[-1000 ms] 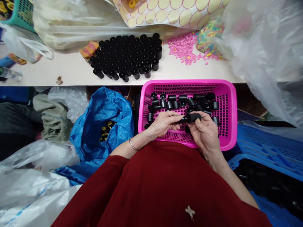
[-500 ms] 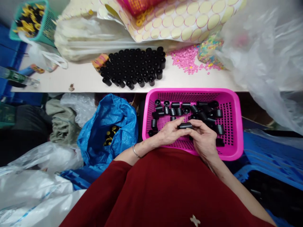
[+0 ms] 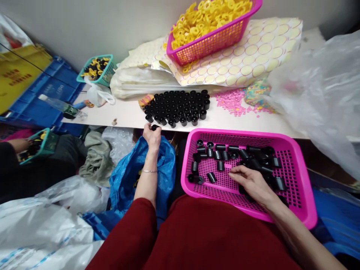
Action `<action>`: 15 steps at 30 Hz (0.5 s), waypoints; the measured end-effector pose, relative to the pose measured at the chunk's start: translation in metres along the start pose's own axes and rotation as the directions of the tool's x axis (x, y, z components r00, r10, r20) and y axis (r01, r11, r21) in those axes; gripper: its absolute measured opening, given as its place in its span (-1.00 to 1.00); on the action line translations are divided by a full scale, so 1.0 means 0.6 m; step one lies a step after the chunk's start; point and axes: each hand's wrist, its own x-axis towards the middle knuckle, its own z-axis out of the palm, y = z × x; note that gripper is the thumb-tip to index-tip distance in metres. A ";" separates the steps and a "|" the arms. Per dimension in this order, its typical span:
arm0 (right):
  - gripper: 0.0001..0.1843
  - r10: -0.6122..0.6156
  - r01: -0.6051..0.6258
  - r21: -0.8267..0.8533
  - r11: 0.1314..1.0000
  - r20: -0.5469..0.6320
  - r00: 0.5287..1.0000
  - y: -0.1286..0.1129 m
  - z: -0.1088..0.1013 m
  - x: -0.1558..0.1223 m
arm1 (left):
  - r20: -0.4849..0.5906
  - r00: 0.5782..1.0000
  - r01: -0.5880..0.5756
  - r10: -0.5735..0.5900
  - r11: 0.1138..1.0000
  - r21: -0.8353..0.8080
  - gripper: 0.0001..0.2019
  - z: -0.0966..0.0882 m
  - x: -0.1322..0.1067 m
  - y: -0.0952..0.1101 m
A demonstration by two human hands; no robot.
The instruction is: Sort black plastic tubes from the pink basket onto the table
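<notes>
My left hand (image 3: 152,138) is closed around a small black plastic cylinder (image 3: 154,127) at the table's front edge, just before the block of black cylinders (image 3: 180,107) standing upright in rows. Inside the pink basket (image 3: 189,165) more black cylinders lie loose, mostly on their sides, such as one at the left (image 3: 212,177). Over that basket hovers my right hand (image 3: 254,185), its fingers loosely stretched and apart, with nothing visible in them. Some cylinders are partly hidden beneath the right hand.
A blue bag (image 3: 165,168) hangs open below my left forearm. Pink beads (image 3: 232,102) lie scattered on the white table (image 3: 128,116). Behind stands a pink basket of yellow rings (image 3: 208,22). A plastic bottle (image 3: 57,105) lies at left, where another person's hand (image 3: 21,145) reaches into a green basket.
The hands have parted. My left hand went from the basket to the table edge with a black cylinder; the right stayed over the basket. The view tilted up and shows more of the back.
</notes>
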 end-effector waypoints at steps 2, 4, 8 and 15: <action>-0.67 -0.008 0.011 -0.072 0.997 0.043 0.999 0.000 0.004 0.003 | -0.016 1.000 -0.020 0.020 0.999 0.030 -0.77 0.005 0.036 -0.015; -0.72 -0.061 0.067 -0.146 0.987 0.045 0.997 0.001 0.005 0.008 | 0.035 0.999 -0.037 0.036 0.998 0.042 -0.83 0.008 0.058 -0.023; -0.80 -0.201 0.178 -0.412 0.894 -0.011 0.980 -0.005 -0.002 0.016 | 0.070 0.997 -0.039 0.037 0.999 0.027 -0.71 0.009 0.076 -0.021; -0.74 0.048 0.047 -0.800 0.598 0.094 0.994 -0.065 0.037 0.045 | 0.272 0.933 -0.232 0.235 0.972 -0.044 -0.95 0.015 -0.067 0.022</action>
